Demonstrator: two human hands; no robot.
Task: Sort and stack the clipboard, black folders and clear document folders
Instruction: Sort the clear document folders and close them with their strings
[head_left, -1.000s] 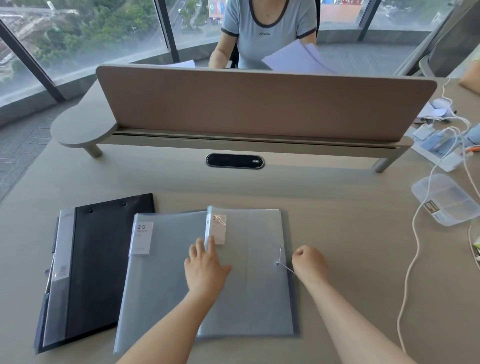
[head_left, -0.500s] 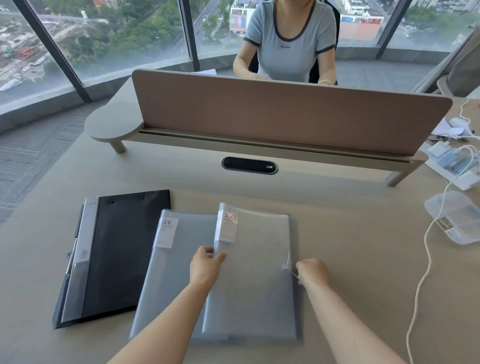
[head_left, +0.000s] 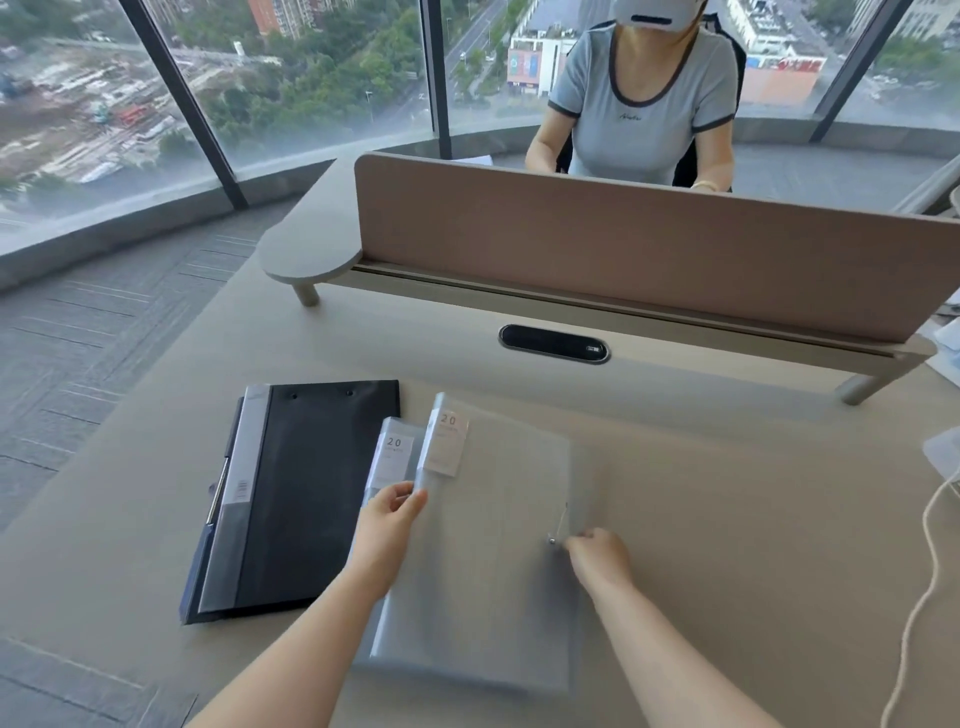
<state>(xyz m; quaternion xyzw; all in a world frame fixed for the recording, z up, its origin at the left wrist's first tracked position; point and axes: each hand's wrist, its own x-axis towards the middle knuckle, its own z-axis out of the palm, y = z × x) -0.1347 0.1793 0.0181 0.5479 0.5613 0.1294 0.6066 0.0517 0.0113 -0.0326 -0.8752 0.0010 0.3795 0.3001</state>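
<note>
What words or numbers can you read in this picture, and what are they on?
"20": white label on the lower clear folder.
"20": white label on the upper clear folder, whose left edge the left hand holds.
Small print under both numbers: too blurred to read.
Grey strip label on the black folder: unreadable.
Script on the seated person's shirt: too small.

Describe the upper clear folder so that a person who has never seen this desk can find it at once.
On the beige desk, right of the black folders, two clear folders overlap. The upper clear folder lies further right, on top, its left edge gripped by the left hand. Unlike the lower clear folder, its whole cover shows.
</note>
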